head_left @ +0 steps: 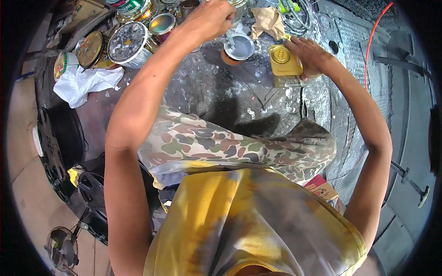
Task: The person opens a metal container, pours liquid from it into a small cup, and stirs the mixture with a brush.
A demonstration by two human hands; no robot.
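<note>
Paint, grey and wet-looking [245,46], sits in a small round metal can [230,59] at top centre of the frame, and the left hand [209,19] is clenched round a thin greyish stick-like tool [230,40] dipping into it. Right hand's [313,56] resting on the right side of a boxy gold metal tin [284,66] at upper right, can't tell if it's actually gripping.

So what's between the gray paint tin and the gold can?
In the head view, just stained work surface separates the gray paint tin from the gold can.
</note>
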